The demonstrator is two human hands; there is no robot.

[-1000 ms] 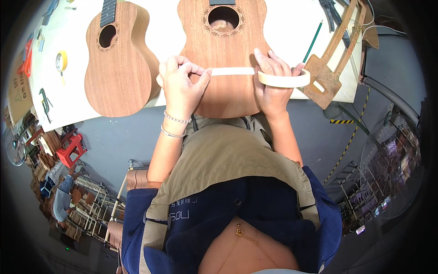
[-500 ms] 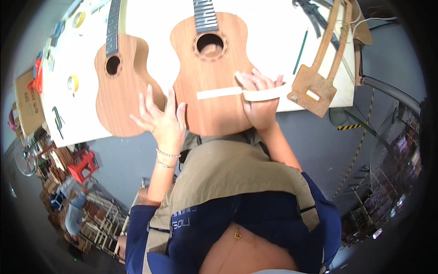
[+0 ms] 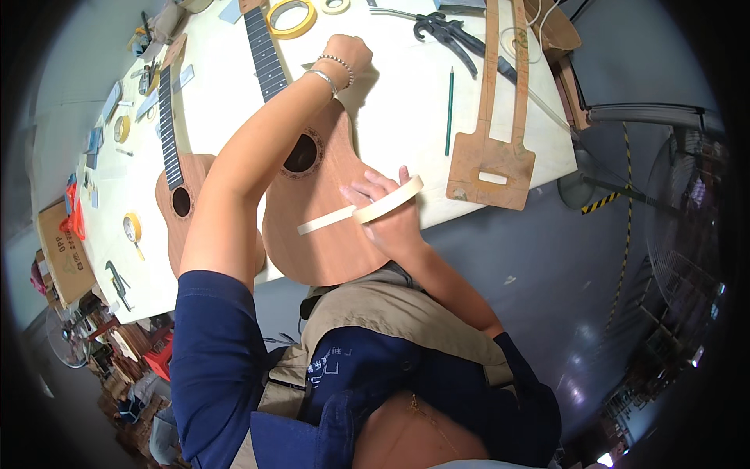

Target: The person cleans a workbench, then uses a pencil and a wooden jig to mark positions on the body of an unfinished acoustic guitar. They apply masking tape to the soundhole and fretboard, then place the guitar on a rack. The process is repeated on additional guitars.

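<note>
Two guitars (image 3: 328, 254), left forearm (image 3: 258, 148) crossing both, left hand (image 3: 349, 51) grip unclear, right hand (image 3: 396, 229) spread beneath tape roll (image 3: 389, 201), pencil (image 3: 450, 111).

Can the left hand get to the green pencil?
Probably yes: the left hand is stretched out over the table, and nothing seems to lie between it and the green pencil.

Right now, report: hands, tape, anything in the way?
Left hand out beside fretboard, grip unclear. Right hand at ukulele's lower bout, with masking-tape roll. Tape strip below soundhole. Left forearm partly blocks upper bout.
</note>
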